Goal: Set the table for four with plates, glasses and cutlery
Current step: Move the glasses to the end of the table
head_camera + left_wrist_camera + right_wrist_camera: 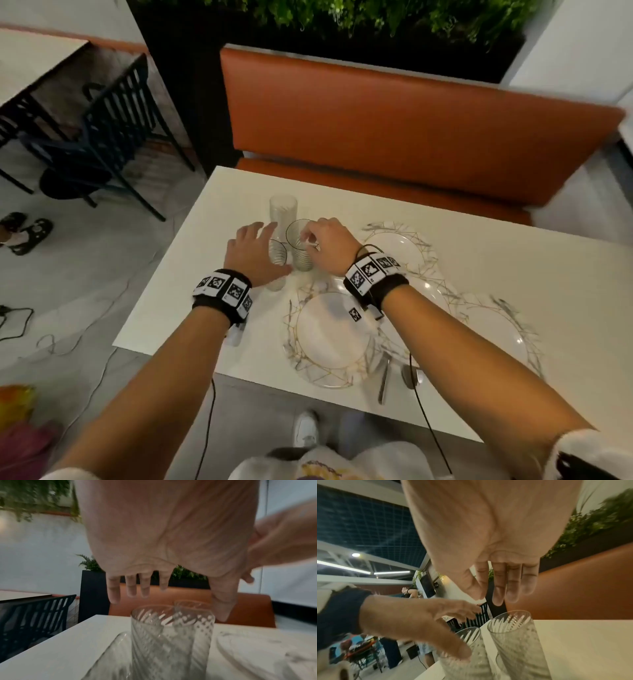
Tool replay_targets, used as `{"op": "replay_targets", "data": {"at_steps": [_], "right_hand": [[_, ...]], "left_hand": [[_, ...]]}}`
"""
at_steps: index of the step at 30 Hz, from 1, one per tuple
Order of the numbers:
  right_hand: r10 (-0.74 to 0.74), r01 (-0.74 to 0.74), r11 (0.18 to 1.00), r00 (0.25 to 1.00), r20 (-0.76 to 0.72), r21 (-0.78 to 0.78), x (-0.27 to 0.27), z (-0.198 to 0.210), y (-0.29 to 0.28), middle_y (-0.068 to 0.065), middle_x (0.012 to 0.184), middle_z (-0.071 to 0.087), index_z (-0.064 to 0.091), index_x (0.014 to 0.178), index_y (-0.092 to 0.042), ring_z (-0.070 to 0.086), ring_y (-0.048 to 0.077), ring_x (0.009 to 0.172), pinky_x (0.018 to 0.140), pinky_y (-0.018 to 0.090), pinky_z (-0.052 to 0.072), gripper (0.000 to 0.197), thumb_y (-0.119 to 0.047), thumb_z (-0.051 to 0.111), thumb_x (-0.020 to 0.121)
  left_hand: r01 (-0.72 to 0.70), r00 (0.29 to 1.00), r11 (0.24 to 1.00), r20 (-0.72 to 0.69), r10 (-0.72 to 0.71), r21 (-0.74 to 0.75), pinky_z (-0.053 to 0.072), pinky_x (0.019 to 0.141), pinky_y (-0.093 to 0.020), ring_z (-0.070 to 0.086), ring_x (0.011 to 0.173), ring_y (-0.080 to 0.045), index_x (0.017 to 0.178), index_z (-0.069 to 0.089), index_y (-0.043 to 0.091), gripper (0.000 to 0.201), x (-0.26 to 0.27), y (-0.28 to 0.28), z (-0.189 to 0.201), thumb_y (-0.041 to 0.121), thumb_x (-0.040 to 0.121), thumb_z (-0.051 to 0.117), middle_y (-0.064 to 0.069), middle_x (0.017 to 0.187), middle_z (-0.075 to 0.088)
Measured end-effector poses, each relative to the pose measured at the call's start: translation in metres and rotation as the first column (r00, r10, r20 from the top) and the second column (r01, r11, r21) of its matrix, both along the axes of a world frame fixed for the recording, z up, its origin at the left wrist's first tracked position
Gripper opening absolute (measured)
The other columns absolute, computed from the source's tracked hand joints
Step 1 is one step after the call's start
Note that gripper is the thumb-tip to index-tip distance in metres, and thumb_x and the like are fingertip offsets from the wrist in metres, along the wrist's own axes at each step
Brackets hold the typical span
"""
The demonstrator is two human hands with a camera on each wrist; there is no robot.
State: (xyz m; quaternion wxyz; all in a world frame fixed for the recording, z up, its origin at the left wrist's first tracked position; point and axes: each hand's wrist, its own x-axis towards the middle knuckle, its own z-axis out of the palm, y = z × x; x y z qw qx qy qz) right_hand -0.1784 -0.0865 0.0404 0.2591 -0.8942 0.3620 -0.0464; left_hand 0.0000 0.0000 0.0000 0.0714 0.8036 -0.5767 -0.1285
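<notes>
Glasses clustering near table (164, 308) left-far area: left hand (255, 255), fingers spread and relaxed, hovering over nearest ribbed glass (277, 260), gripping nothing; right hand (327, 245) reaching down over middle glass (300, 246), contact unclear; plates (330, 330) lying right.

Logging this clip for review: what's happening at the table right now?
A person is setting a white table. Both hands are at a cluster of three ribbed glasses: the left hand spread open over the nearest one, the right hand over the middle one. Neither clearly grips yet. Patterned plates and some cutlery are already on the table.
</notes>
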Motion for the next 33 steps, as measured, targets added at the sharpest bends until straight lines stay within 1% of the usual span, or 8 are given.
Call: {"op": "replay_targets", "data": {"at_steps": [4, 8, 11, 15, 22, 25, 28, 33], "right_hand": [[0.073, -0.098, 0.986, 0.98, -0.183, -0.133, 0.029, -0.003, -0.032, 0.005, 0.126, 0.052, 0.053, 0.127, -0.027, 0.042, 0.028, 0.118, 0.1, 0.045, 0.041, 0.041, -0.03, 0.064, 0.088], [0.138, -0.208, 0.971, 0.887, -0.44, -0.115, 0.051, -0.024, -0.054, 0.009, 0.145, 0.035, 0.035, 0.144, -0.039, 0.031, 0.036, 0.132, 0.105, 0.052, 0.035, 0.088, -0.05, 0.08, 0.069], [0.149, -0.186, 0.982, 0.859, -0.491, -0.027, 0.057, -0.041, -0.053, 0.009, 0.142, 0.034, 0.032, 0.142, -0.042, 0.032, 0.038, 0.131, 0.099, 0.053, 0.039, 0.093, -0.044, 0.081, 0.063], [0.106, -0.099, 0.994, 0.914, -0.391, 0.038, 0.045, -0.045, -0.046, 0.01, 0.129, 0.038, 0.037, 0.132, -0.032, 0.045, 0.038, 0.118, 0.087, 0.05, 0.053, 0.076, -0.025, 0.078, 0.069], [-0.158, 0.165, 0.982, 0.985, -0.073, 0.096, -0.051, -0.01, -0.023, 0.009, 0.129, 0.039, 0.039, 0.134, -0.031, 0.043, 0.034, 0.118, 0.092, 0.046, 0.05, 0.072, -0.028, 0.077, 0.074], [-0.295, 0.291, 0.949, 0.955, 0.02, 0.123, -0.112, 0.007, -0.014, 0.005, 0.127, 0.039, 0.04, 0.131, -0.035, 0.041, 0.029, 0.121, 0.094, 0.041, 0.048, 0.072, -0.022, 0.08, 0.073], [-0.423, 0.416, 0.903, 0.904, 0.052, 0.106, -0.178, 0.018, -0.013, 0.004, 0.128, 0.04, 0.041, 0.132, -0.035, 0.042, 0.028, 0.12, 0.091, 0.036, 0.044, 0.072, -0.021, 0.081, 0.073], [-0.604, 0.6, 0.796, 0.796, 0.048, 0.073, -0.284, 0.019, -0.025, 0.007, 0.128, 0.042, 0.041, 0.132, -0.034, 0.046, 0.034, 0.118, 0.098, 0.046, 0.047, 0.073, -0.023, 0.081, 0.071]], "left_hand": [[-0.005, 1.0, 0.969, -0.022, 0.011, 0.247, 0.039, 0.115, -0.054, 0.039, 0.144, -0.033, 0.159, 0.028, 0.028, 0.103, -0.005, -0.012, -0.02, 0.064, 0.075, 0.077, -0.008, 0.159, 0.039], [-0.053, 0.997, 0.987, -0.053, 0.062, 0.153, 0.051, 0.097, -0.049, 0.046, 0.126, -0.033, 0.142, 0.041, 0.028, 0.079, -0.01, -0.013, -0.037, 0.041, 0.073, 0.078, -0.007, 0.138, 0.047], [-0.082, 0.995, 0.988, -0.042, 0.088, 0.134, 0.053, 0.092, -0.048, 0.046, 0.122, -0.031, 0.136, 0.044, 0.028, 0.074, -0.012, -0.014, -0.044, 0.04, 0.071, 0.077, -0.005, 0.132, 0.047], [-0.088, 0.995, 0.988, -0.027, 0.092, 0.129, 0.053, 0.091, -0.047, 0.045, 0.12, -0.03, 0.134, 0.044, 0.026, 0.072, -0.012, -0.016, -0.049, 0.039, 0.071, 0.076, -0.005, 0.129, 0.046], [-0.105, 0.994, 0.989, -0.018, 0.107, 0.107, 0.053, 0.091, -0.05, 0.048, 0.117, -0.035, 0.134, 0.046, 0.019, 0.073, -0.016, -0.016, -0.047, 0.036, 0.07, 0.079, -0.011, 0.126, 0.049], [-0.068, 0.997, 0.988, -0.036, 0.074, 0.14, 0.05, 0.096, -0.051, 0.047, 0.118, -0.037, 0.135, 0.044, 0.017, 0.074, -0.02, -0.019, -0.037, 0.038, 0.073, 0.08, -0.014, 0.127, 0.049], [-0.02, 0.999, 0.995, 0.031, 0.017, 0.094, 0.053, 0.09, -0.054, 0.049, 0.115, -0.039, 0.131, 0.044, 0.016, 0.074, -0.047, -0.031, -0.011, 0.037, 0.071, 0.082, -0.016, 0.125, 0.05], [0.129, 0.99, 0.988, -0.052, -0.134, -0.081, 0.049, 0.089, -0.055, 0.047, 0.12, -0.041, 0.128, 0.051, 0.017, 0.065, -0.141, -0.075, 0.038, 0.032, 0.075, 0.085, -0.018, 0.128, 0.05]]}}
